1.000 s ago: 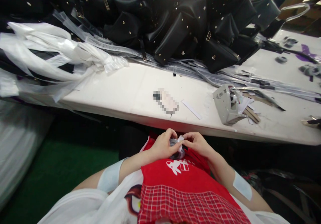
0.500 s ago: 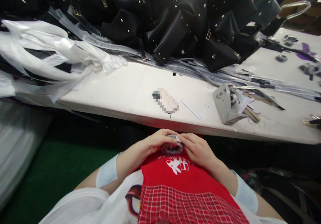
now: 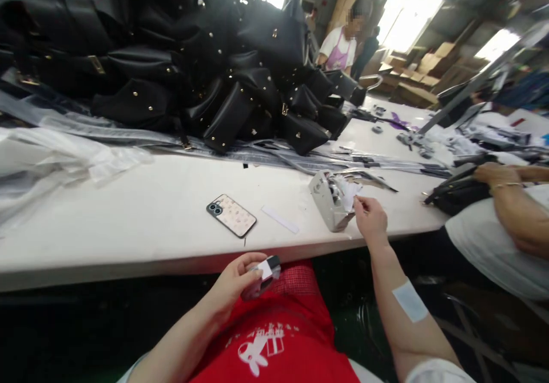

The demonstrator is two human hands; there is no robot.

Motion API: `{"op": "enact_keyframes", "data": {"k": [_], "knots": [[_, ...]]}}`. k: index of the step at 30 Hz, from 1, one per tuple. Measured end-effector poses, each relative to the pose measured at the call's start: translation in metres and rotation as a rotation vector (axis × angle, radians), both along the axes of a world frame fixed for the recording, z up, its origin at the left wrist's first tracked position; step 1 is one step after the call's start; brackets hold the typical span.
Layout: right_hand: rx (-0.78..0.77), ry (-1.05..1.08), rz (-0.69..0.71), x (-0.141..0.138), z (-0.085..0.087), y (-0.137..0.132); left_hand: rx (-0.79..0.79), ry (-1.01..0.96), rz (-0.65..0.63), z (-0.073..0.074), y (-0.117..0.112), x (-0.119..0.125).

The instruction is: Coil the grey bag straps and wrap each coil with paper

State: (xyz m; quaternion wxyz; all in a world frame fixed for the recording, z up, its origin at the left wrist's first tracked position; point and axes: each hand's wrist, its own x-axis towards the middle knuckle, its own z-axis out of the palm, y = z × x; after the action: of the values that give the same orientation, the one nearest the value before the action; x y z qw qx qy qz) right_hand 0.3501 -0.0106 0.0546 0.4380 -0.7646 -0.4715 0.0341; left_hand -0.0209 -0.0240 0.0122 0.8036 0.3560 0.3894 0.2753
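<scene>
I look down a long white worktable [image 3: 128, 223] in a workshop, where daylight blazes through high windows [image 3: 409, 20] above stacked cardboard boxes [image 3: 422, 63] at the far end.

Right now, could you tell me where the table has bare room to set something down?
Bare table lies between the plastic and the phone, along the near edge; a smaller patch between phone and bags. Crowded beyond the grey box, with straps.

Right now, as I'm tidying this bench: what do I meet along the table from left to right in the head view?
Plastic sheets → phone → paper strip → grey box → right hand → co-worker's bag.
</scene>
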Motion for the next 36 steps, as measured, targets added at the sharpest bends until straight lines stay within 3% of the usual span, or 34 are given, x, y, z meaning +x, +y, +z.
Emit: {"op": "enact_keyframes", "data": {"k": [3,6,9,15,21,24,30,33,36], "knots": [[-0.124,0.185,0.063,0.029,-0.014,0.015,-0.011,0.004,0.021,-0.007,-0.009,0.008],[-0.126,0.268,0.128,0.031,-0.029,0.019,-0.016,0.011,0.053,-0.007,-0.019,0.017],[-0.077,0.32,0.153,0.024,-0.032,0.015,-0.016,0.008,0.071,-0.003,-0.027,0.023],[0.01,0.302,0.092,0.018,-0.029,-0.019,-0.016,0.014,0.009,-0.01,-0.028,0.022],[-0.217,0.389,0.066,0.01,-0.052,-0.053,0.053,0.003,-0.084,-0.022,-0.021,0.021],[-0.285,0.47,0.16,-0.021,-0.048,-0.06,0.158,0.067,-0.058,-0.016,-0.021,0.024],[-0.406,0.763,0.641,-0.138,-0.022,-0.066,0.373,0.173,0.068,-0.008,-0.024,0.031],[-0.475,0.811,0.719,-0.172,-0.023,-0.068,0.445,0.232,0.123,-0.008,-0.024,0.026],[-0.509,0.775,0.718,-0.183,-0.032,-0.064,0.475,0.257,0.174,-0.009,-0.024,0.018]]}}
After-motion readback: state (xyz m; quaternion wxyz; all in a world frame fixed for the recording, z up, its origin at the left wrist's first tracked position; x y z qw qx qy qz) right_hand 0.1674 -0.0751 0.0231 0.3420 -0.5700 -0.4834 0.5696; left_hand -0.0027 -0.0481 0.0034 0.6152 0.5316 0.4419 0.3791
